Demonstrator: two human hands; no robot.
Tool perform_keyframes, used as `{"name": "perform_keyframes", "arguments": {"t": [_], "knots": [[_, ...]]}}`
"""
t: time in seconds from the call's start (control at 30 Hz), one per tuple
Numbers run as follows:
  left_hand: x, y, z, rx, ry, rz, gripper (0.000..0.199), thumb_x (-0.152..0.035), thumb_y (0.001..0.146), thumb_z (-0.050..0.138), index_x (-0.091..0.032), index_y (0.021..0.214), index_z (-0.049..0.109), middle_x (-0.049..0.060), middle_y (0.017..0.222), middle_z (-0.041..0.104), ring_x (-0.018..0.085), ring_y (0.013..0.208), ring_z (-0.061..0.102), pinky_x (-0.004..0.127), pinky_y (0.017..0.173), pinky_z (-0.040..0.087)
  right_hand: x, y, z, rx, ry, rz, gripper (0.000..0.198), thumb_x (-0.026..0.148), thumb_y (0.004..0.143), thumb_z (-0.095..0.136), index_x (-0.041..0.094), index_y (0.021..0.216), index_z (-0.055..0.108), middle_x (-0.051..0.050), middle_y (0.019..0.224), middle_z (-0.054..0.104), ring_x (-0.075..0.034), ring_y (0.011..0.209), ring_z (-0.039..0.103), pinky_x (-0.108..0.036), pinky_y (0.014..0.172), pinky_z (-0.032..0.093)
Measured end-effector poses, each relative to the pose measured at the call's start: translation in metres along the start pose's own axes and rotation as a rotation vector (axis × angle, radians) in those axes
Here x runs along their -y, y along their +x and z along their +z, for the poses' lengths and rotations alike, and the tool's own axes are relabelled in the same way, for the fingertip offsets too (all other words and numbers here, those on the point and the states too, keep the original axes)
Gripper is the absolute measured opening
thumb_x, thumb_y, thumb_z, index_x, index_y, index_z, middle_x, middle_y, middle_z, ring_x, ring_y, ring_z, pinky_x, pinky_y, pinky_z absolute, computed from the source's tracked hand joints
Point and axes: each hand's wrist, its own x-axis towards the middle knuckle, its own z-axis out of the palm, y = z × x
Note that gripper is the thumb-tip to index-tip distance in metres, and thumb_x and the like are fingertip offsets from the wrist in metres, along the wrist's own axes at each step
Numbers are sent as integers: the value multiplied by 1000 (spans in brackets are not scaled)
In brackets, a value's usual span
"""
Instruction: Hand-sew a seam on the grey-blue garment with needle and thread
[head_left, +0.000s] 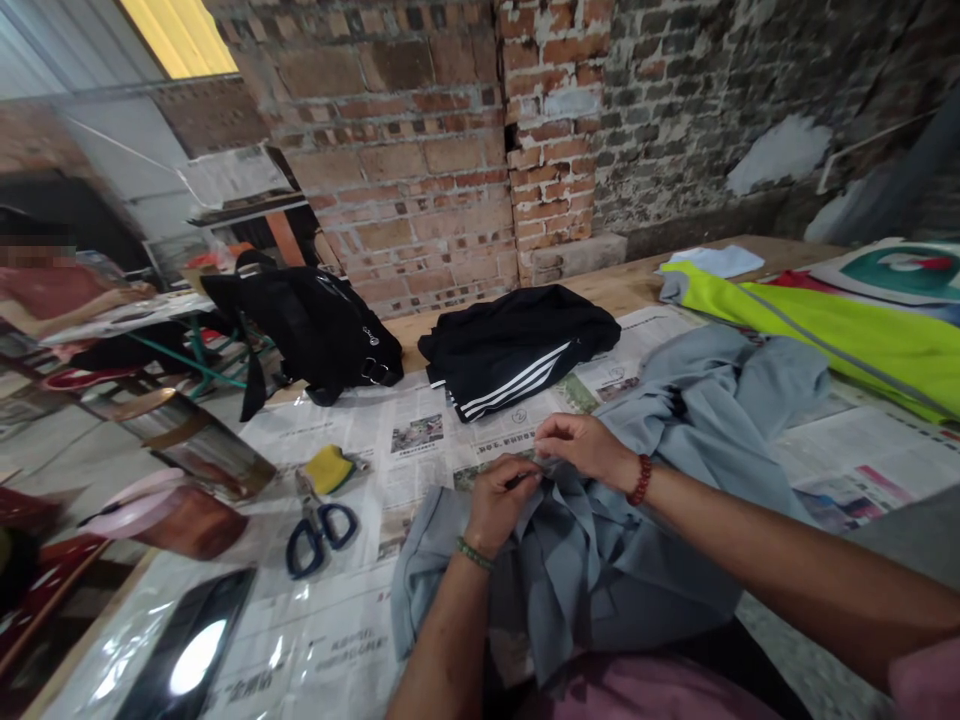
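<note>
A grey-blue garment (637, 570) lies bunched over the table edge and my lap, its far part spread to the right. My left hand (501, 500), with a green bead bracelet, is closed on a fold of this cloth. Close beside it my right hand (589, 445), wearing a red bead bracelet, has its fingers pinched together just above the cloth. Whatever sits between the right fingertips is too small to make out. To the left, blue-handled scissors (319, 535) lie on the newspaper near a yellow sponge-like piece (330, 468).
Newspaper (337, 620) under clear plastic covers the table. On the left are a phone (191, 640), a lidded cup (187, 515) and a steel flask (199, 440). Behind are a black bag (315, 330), black striped clothing (517, 340), a yellow vest (825, 330) and an iron (900, 270). Another person (60, 290) sits far left.
</note>
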Motion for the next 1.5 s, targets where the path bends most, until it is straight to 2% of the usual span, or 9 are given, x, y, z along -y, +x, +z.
{"name": "perform_keyframes", "arguments": {"t": [0.13,0.43,0.7,0.83,0.97,1.1,1.3,1.4,1.5], "knots": [[1,0,0,-10,-16,-5,8,-19,67,61,-20,69,69,3,71,63,16,70,57,27,67,44,1,0,-2,-14,-114,-64,14,28,73,57,16,71,63,0,71,61,-12,68,56,-23,64,44],[1,-1,1,-17,-15,16,9,-18,69,60,-20,70,68,3,71,62,16,70,57,27,68,44,-3,0,1,-33,-425,-385,18,15,78,54,17,61,57,-1,66,56,-13,71,52,-25,69,41],[1,1,-2,-65,-94,-157,7,-25,65,63,-19,67,68,1,69,62,15,68,54,26,66,41,-12,-3,-1,10,-438,-347,20,21,83,47,18,72,64,-3,76,63,-15,79,57,-29,77,43],[4,1,0,-107,-242,-340,10,-27,63,65,-17,65,67,-1,63,62,13,60,52,24,59,40,-17,-10,-18,-219,-331,-257,22,23,85,42,19,90,63,-5,93,64,-16,89,58,-28,78,45],[7,1,1,-110,-374,-443,11,-27,62,68,-16,62,65,-2,60,60,10,57,50,21,56,38,-28,-30,-26,-332,-354,-203,16,24,81,47,19,83,62,-4,83,64,-17,78,59,-28,70,47],[11,2,2,-95,-423,-463,13,-27,61,70,-17,65,65,-4,60,60,9,56,50,20,56,38,-36,-61,-11,-258,-405,-225,16,24,83,47,21,86,62,-5,85,65,-18,81,60,-31,74,48],[15,5,3,-85,-467,-484,14,-27,61,71,-17,68,65,-4,61,60,8,55,50,19,54,39,-35,-116,43,-101,-673,-385,38,21,85,42,20,122,47,-10,124,52,-27,118,42,-49,97,34],[15,5,4,-89,-481,-484,14,-27,61,71,-16,68,65,-3,62,60,8,56,51,19,54,39,-36,-131,60,-19,-753,-407,40,20,84,43,20,123,46,-8,127,50,-28,125,34,-48,101,31],[14,5,4,-97,-482,-495,15,-26,59,72,-16,68,65,-4,62,60,8,57,50,19,56,38,-39,-133,64,97,-717,-418,35,17,84,42,20,118,50,-7,121,55,-25,120,41,-45,101,32]]}}
